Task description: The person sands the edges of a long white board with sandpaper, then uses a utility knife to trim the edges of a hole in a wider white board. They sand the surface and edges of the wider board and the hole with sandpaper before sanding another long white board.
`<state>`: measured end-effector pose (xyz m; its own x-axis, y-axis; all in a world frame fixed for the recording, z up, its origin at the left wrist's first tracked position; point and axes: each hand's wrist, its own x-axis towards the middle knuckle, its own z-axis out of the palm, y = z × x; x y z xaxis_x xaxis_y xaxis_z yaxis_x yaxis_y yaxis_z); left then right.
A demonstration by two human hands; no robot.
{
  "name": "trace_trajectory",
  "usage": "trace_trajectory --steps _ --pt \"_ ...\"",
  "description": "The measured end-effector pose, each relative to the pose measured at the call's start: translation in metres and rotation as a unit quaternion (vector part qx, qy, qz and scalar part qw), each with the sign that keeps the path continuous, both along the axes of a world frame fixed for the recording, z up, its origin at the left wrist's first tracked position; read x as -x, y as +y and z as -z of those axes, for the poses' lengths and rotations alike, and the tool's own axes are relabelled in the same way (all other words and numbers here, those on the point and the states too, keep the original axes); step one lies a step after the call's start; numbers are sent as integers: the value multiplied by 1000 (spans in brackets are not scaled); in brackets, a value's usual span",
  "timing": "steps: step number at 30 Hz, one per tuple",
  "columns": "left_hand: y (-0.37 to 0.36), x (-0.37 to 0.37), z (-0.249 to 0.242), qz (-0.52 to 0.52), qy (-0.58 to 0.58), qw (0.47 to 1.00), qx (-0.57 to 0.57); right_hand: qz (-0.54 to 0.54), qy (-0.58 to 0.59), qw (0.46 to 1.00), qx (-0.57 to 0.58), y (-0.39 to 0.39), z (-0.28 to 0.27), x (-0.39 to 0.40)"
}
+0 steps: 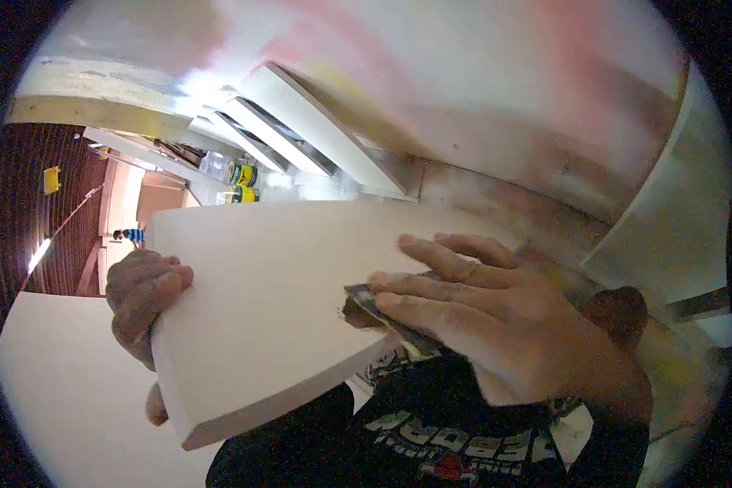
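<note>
The head view showed the left hand [145, 305] clamped on a smooth, flat white board [276, 301] held before the torso, fingers curled over its end. The right hand [504, 325], open and palm down, fingers extended, pressed a thin dark sheet [382, 313] against the board. Pale panels [333, 130] lay beyond, near yellow-labelled tubs [242, 175].

Board [260, 293] front centre. Panels [325, 130] behind it, cans [242, 175] just left of those (clear tub [214, 165] beside cans). Flat slab [65, 366] lower left, distant person [128, 235] far back left.
</note>
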<state>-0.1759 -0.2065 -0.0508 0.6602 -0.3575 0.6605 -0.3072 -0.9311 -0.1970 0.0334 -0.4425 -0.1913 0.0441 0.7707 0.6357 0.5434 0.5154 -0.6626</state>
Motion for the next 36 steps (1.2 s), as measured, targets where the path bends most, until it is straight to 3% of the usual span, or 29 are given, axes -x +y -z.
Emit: trace_trajectory --steps 4,8,13,16,18,22,24,26,28,32,34,36 --pt "7 1 -13 12 62 998 -6 -47 77 991 -100 17 -16 11" --pt "1 15 -10 -51 36 997 -49 -45 -5 998 -48 5 3 -3" --pt "-11 -1 -4 -38 2 999 8 -69 100 988 -97 18 -10 7" --pt "-12 19 -5 -92 23 995 -33 -22 18 999 -44 -1 2 -1" --pt "-20 16 1 -108 -45 992 -43 -33 34 997 -53 -1 -3 5" --pt "-17 14 -7 -63 -16 998 -6 -55 51 992 -99 9 -18 12" --pt "-23 20 -14 -61 52 997 -17 -40 30 997 -65 -6 -10 8" --pt "-29 25 -10 -63 27 998 -7 -28 3 999 -33 -13 -4 9" --pt "-29 18 -8 -53 26 998 9 -11 34 995 -88 -6 -10 20" --pt "-27 18 -9 -51 5 999 -18 -8 37 996 -77 -7 -10 12" --pt "-27 24 -9 -52 17 998 -17 132 -166 974 84 -27 -2 -12" --pt "-30 24 -10 -69 9 996 -51 214 74 969 101 -31 17 -7"
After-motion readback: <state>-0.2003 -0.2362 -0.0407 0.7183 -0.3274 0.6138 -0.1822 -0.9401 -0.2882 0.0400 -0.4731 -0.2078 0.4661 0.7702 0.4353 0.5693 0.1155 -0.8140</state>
